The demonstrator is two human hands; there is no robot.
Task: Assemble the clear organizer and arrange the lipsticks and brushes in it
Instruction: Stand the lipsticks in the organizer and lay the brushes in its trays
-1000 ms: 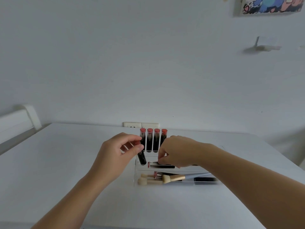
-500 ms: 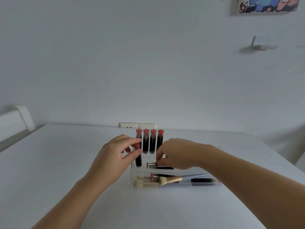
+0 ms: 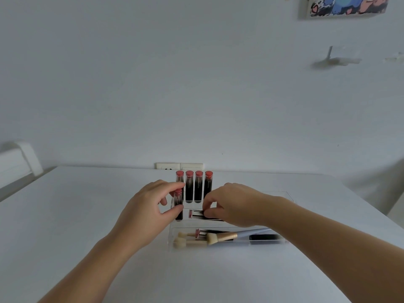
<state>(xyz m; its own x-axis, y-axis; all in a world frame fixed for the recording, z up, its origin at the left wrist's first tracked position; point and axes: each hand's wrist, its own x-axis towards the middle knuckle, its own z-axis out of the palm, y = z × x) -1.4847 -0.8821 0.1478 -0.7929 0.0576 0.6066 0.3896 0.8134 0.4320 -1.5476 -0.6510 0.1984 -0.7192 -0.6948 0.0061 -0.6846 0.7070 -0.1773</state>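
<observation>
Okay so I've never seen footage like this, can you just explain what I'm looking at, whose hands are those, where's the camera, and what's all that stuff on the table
There is no machine here. A person wears one wide-angle camera on the head, so you look forward and down along that person's own two arms.

On the white table stands a clear organizer. Four lipsticks with red tops stand upright in a row at its back. Its front compartment holds brushes lying flat.

The left hand pinches a fifth lipstick, upright, in front of the leftmost of the four. The right hand pinches a lipstick lying on its side in the middle of the organizer.

Behind the table are a wall socket and, high up, a colourful picture.
</observation>
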